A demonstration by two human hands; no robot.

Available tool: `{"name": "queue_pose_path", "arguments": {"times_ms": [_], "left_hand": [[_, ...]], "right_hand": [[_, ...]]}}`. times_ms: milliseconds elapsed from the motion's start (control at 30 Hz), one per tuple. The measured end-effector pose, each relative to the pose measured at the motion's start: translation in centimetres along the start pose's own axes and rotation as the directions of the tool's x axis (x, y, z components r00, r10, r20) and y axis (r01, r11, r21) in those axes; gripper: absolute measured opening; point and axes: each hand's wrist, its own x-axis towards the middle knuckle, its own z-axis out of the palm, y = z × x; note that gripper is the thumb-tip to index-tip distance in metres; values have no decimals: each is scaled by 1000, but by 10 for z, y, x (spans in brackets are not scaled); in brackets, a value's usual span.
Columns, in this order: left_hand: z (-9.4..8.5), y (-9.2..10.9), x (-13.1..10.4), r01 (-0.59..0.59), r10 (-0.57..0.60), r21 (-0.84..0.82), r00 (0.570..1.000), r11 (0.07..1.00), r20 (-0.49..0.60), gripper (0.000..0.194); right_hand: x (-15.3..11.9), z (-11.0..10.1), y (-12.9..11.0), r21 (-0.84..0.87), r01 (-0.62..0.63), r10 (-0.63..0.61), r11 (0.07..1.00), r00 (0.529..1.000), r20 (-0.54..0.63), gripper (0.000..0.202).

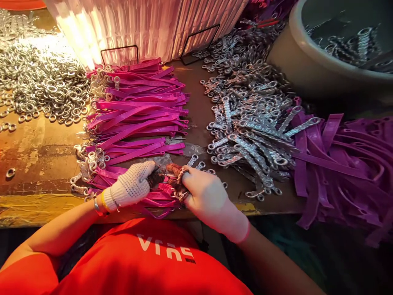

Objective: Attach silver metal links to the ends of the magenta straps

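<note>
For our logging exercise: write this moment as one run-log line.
left hand: on pink straps | right hand: gripping strap end | metal pieces: heaped right | table

Bare tabletop [37, 151] far left; strap stack [138, 110], metal links [251, 131] block ctr/right.

Only readable thing here is the white lettering on the orange shirt [147, 262], just below the hands [172, 184]. It shows upside down from this angle and is partly cut off, looks something like "VTAS" or "SUTA", can't say which. Nothing else carries text.
</note>
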Motion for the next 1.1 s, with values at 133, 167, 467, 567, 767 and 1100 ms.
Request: {"name": "queue_pose_path", "arguments": {"times_ms": [133, 167, 467, 567, 767, 1100], "left_hand": [[7, -2, -1, -9, 4, 139, 999, 990, 35, 21], [8, -2, -2, -11, 3, 172, 999, 985, 47, 24], [-7, 13, -5, -36, -46, 352, 974, 935, 221, 28], [-8, 17, -4, -48, -55, 370, 963, 928, 263, 28], [11, 16, -9, 91, -158, 312, 968, 946, 197, 30], [7, 17, 3, 106, -100, -258, 994, 960, 40, 20]], "right_hand": [[6, 2, -7, -51, 18, -10, 999, 989, 150, 7], [8, 1, -8, -51, 21, -11, 998, 982, 189, 9], [7, 3, -15, -63, -38, 57, 997, 936, 346, 23], [7, 3, -17, -58, -16, 36, 998, 927, 373, 22], [6, -9, -13, -36, 12, 3, 999, 916, 402, 18], [-25, 27, -20, -189, 44, -59, 981, 996, -74, 9]]}}
